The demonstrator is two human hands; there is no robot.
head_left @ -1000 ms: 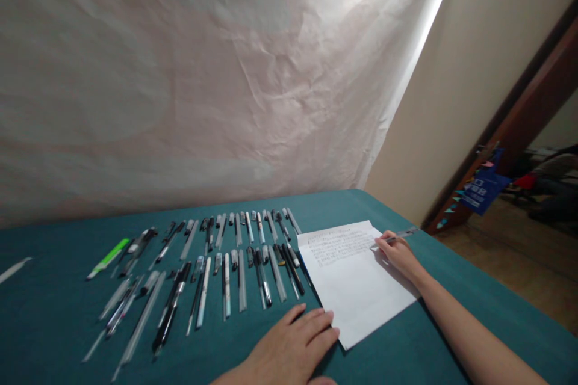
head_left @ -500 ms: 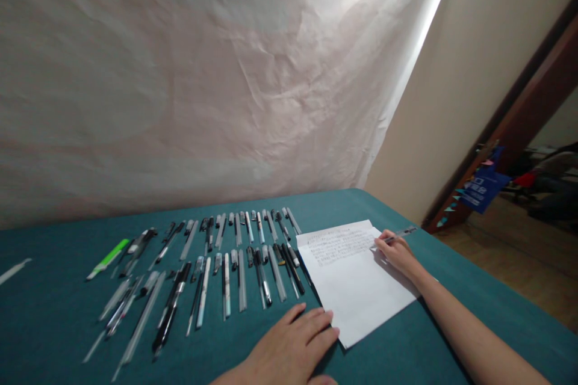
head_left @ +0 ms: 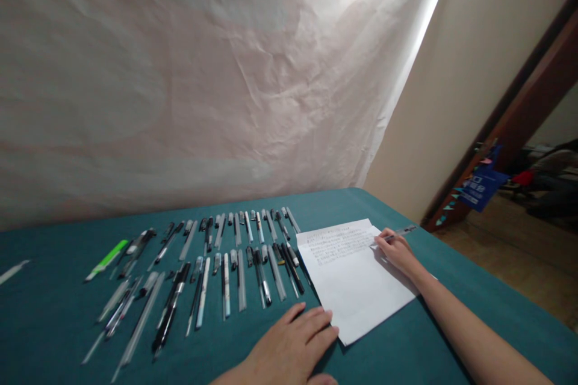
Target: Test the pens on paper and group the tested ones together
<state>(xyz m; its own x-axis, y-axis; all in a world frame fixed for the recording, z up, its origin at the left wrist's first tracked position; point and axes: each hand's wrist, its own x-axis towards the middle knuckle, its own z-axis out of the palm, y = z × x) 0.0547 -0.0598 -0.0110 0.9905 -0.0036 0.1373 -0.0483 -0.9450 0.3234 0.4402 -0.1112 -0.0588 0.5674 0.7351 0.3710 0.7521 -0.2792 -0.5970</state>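
Note:
A white sheet of paper (head_left: 356,289) lies on the teal tablecloth (head_left: 54,325), with a few lines of small handwriting near its top. My right hand (head_left: 397,251) rests on the sheet's upper right edge, closed on a clear pen (head_left: 401,231) whose tip meets the written lines. My left hand (head_left: 293,346) lies flat with fingers stretched out, fingertips at the sheet's lower left corner. Left of the paper, several pens (head_left: 239,258) lie in two rows.
A green highlighter (head_left: 108,258) lies at the rows' left end, and a lone white pen (head_left: 13,271) sits by the left edge. A creased white sheet hangs as a backdrop (head_left: 203,84). At right, a doorway (head_left: 519,132) opens to a wooden floor.

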